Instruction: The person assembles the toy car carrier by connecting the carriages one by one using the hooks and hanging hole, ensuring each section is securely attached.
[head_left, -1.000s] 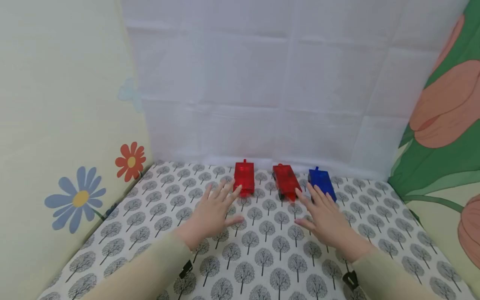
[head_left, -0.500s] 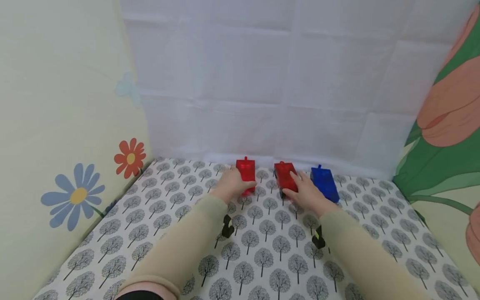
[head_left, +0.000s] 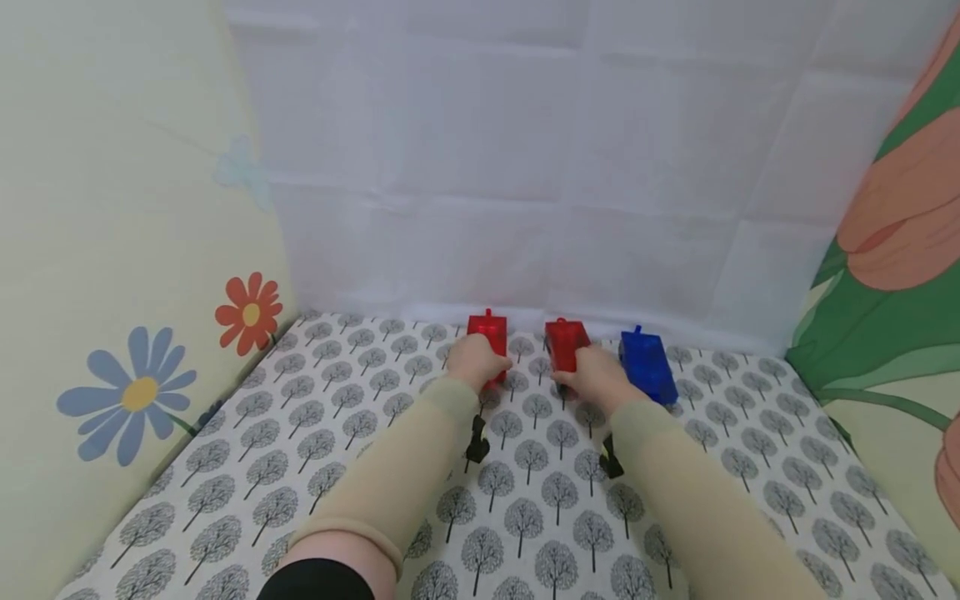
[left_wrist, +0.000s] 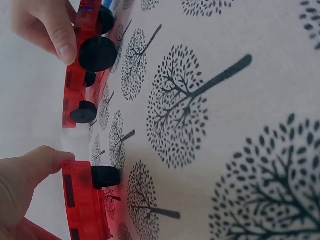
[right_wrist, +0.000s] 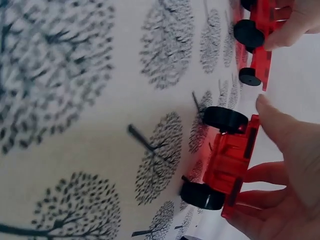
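Two see-through red toy cars with black wheels stand on the tree-print cloth, towards its far edge. My left hand (head_left: 476,362) grips the left red toy car (head_left: 489,327), thumb on one side and fingers on the other. In the left wrist view that toy car (left_wrist: 82,202) still sits close to the cloth. My right hand (head_left: 597,377) holds the right red toy car (head_left: 564,340) across its body; its wheels show in the right wrist view, where the thumb (right_wrist: 275,117) lies at its near side. Some fingers are hidden behind the cars.
A blue toy car (head_left: 647,367) stands just right of my right hand. Behind the cars hangs a white cloth backdrop (head_left: 450,183). Flower-printed panels border the cloth-covered table (head_left: 525,517) at left and right.
Both hands have moved forward from above the cloth, spread open at first, and have closed on the two red toy cars. The blue toy car stays where it was.
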